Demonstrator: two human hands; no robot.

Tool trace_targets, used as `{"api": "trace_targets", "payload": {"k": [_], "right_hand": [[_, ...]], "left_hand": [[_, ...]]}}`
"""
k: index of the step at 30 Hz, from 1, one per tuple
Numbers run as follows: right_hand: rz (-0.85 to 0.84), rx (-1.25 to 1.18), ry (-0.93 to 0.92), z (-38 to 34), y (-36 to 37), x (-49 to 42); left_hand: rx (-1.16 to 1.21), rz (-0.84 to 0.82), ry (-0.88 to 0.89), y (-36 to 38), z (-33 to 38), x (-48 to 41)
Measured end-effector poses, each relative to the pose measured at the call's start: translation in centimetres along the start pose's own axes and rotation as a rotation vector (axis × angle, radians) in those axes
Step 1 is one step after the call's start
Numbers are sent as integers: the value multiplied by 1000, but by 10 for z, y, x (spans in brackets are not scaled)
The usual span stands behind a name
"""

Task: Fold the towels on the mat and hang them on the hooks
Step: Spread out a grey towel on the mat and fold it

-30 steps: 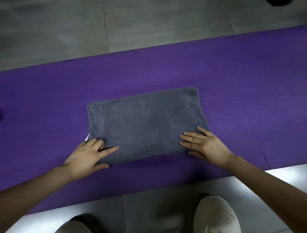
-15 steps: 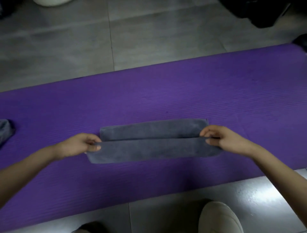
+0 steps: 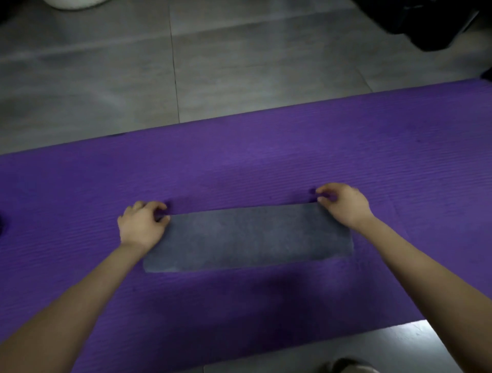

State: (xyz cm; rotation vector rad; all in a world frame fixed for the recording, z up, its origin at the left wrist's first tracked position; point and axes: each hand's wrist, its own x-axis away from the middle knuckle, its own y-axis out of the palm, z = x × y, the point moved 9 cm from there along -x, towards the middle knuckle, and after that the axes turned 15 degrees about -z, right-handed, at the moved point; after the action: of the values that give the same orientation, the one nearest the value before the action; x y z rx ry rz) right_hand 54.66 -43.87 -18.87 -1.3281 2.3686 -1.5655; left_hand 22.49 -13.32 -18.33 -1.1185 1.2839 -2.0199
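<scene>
A grey towel lies as a long narrow strip on the purple mat, folded in half with its far edge closed over. My left hand sits at the strip's far left corner, fingers curled and pinching that corner. At the far right corner my right hand has its fingertips curled round the edge in the same way. Both forearms reach in from the near side. No hooks are in view.
Grey floor tiles lie beyond the mat. A dark bulky object stands at the top right and a white object at the top left. A dark shape shows at the mat's left edge. My shoe is at the bottom.
Both hands lifted the towel's near edge and carried it away from me over to the far edge, halving the towel into a narrow strip. The camera view tilted up.
</scene>
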Motion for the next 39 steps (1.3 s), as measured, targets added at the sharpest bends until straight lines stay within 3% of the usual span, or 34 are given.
{"api": "trace_targets", "payload": {"k": [2,3,5,7,10,13,21,25,30,32,34,36,38,39], "right_hand": [[359,332,-199,-35,-12,34],[420,373,-333,-53,-4,53],[322,426,-574,-76,35,79],[145,561,-656,-72,80,86],[-16,691,-635,-49,110,78],[-69,718,-641,-42,115,75],[124,591,-831,-65,81,89],[-5,440,-776,-95,54,79],[-233,610,-573,-123,26,52],[-134,692,-499,-128,3,46],[250,625,-506,-138,-33,60],[575,357,-448,-130,-59,93],[606,53,-302,-107,-57,114],[530,-64,-202,-94,-47,118]], "left_hand": [[-156,228,207,-13,38,24],[-179,285,358,-13,62,42],[-200,234,646,12,104,74],[-278,72,783,52,129,90],[-375,-105,734,98,131,83],[-403,-174,689,115,125,75],[-229,8,848,93,155,111],[-211,-9,755,91,171,109],[58,-182,659,53,182,90],[298,-372,612,36,182,80],[503,-549,603,22,189,77],[735,-662,520,10,192,80],[941,-673,413,0,193,82],[1041,-656,370,-5,193,82]]}}
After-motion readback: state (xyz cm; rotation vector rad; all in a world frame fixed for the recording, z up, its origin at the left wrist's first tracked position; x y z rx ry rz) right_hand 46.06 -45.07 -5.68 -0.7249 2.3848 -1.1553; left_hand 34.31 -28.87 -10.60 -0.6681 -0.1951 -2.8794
